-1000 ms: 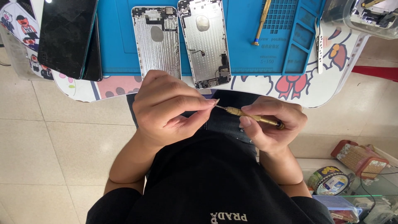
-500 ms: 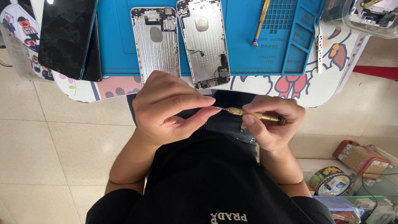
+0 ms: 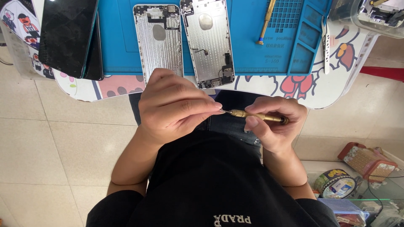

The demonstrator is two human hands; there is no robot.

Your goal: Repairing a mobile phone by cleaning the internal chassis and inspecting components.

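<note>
Pinching the tip of a brass screwdriver [image 3: 256, 116] over the lap, left hand [image 3: 176, 105] and right hand [image 3: 273, 126] could drop the tiny bit onto the floor [image 3: 50, 147] if fingers slip

Brassy metal screwdriver [image 3: 256, 115] — matt silvery metal phone housings [image 3: 159, 40].

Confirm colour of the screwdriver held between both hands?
Brass-gold screwdriver, right hand gripping the handle, left hand pinching the tip. Head view, the only one.
</note>
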